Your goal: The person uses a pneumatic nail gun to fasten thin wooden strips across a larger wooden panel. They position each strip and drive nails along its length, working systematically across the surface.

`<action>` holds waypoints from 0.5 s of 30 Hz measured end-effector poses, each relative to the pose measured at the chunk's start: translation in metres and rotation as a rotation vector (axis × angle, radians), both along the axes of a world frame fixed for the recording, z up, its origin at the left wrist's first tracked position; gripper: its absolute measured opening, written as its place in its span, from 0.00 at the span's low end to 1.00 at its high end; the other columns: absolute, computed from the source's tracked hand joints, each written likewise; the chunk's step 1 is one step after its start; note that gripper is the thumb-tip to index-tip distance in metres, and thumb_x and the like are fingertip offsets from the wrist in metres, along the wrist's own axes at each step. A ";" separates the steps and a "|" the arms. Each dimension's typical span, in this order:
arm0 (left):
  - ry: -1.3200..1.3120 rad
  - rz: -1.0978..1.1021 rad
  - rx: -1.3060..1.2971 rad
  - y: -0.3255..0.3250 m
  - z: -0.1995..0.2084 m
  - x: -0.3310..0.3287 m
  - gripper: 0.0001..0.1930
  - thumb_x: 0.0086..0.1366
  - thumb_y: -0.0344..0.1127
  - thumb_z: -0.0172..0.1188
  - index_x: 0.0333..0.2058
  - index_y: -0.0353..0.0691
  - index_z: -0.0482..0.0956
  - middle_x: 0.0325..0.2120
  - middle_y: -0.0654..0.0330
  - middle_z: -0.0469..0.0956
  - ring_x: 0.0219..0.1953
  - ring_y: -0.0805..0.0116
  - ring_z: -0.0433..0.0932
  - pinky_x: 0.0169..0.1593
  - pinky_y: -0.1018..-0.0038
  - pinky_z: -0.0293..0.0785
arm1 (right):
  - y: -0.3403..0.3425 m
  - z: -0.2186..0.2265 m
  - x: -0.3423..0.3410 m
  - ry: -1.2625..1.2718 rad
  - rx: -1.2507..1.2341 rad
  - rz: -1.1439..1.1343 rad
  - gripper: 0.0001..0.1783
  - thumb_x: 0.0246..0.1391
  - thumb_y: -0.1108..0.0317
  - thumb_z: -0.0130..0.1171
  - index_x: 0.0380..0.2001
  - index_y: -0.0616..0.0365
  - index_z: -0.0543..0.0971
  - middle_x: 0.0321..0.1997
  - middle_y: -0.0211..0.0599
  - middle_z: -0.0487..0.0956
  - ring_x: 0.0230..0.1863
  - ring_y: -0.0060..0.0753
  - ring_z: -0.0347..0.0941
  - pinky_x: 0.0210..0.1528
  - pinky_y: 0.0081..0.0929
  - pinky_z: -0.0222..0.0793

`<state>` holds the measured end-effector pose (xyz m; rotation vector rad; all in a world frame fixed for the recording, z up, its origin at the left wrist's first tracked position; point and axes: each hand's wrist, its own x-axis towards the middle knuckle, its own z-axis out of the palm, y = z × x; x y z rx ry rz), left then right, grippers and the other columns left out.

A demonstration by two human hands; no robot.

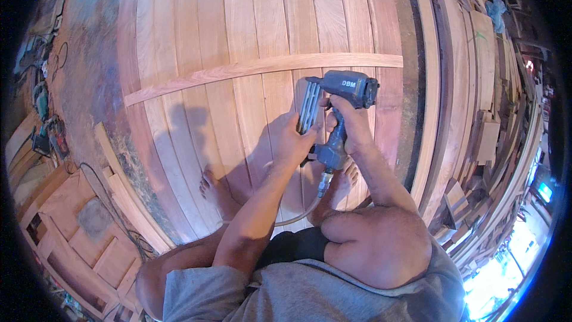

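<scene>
A dark blue pneumatic nail gun (344, 83) is held up in front of me, over a wide panel of reddish planks (239, 12). My right hand (353, 124) wraps round its grip. At the silvery magazine (309, 107), my left hand (293, 141) closes its thumb and fingers on the lower part. An air hose (302, 217) runs from a metal coupling (325, 183) at the foot of the grip and passes under my left forearm. Just beyond the nail gun, a narrow wooden strip (256, 67) lies crosswise over the planks.
My bare feet (215, 194) rest on the panel. Long boards (456, 95) and stacked offcuts (488, 137) line the right side. On the left are a framed wooden panel (89, 232), a dark cable (110, 203), power tools (53, 134) and a dusty floor (89, 65).
</scene>
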<state>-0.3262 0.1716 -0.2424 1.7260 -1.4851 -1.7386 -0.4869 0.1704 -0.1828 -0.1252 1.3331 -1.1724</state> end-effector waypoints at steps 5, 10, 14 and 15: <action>-0.111 -0.023 -0.057 -0.008 -0.008 0.026 0.14 0.63 0.40 0.69 0.38 0.35 0.78 0.22 0.57 0.79 0.26 0.69 0.78 0.30 0.67 0.73 | -0.008 -0.022 0.023 -0.103 -0.071 0.015 0.13 0.66 0.62 0.60 0.37 0.62 0.80 0.18 0.31 0.74 0.19 0.22 0.70 0.24 0.26 0.69; -0.084 -0.004 -0.015 -0.013 -0.010 0.032 0.14 0.63 0.40 0.69 0.36 0.36 0.78 0.22 0.56 0.79 0.25 0.68 0.78 0.30 0.66 0.73 | -0.016 -0.019 0.029 -0.036 0.009 0.015 0.12 0.64 0.62 0.60 0.35 0.62 0.80 0.18 0.32 0.74 0.18 0.25 0.70 0.24 0.28 0.71; -0.099 -0.025 -0.001 -0.013 -0.004 0.031 0.15 0.63 0.41 0.69 0.37 0.34 0.78 0.23 0.55 0.79 0.26 0.66 0.79 0.32 0.65 0.74 | -0.020 -0.011 0.029 0.031 0.073 0.062 0.12 0.65 0.63 0.58 0.36 0.63 0.79 0.19 0.31 0.73 0.19 0.23 0.69 0.24 0.25 0.68; -0.119 -0.031 -0.014 -0.013 -0.002 0.029 0.16 0.63 0.41 0.69 0.37 0.34 0.78 0.23 0.55 0.79 0.26 0.66 0.79 0.32 0.64 0.74 | -0.021 -0.010 0.029 0.044 0.085 0.088 0.12 0.66 0.64 0.57 0.36 0.63 0.78 0.19 0.30 0.72 0.20 0.22 0.68 0.24 0.24 0.67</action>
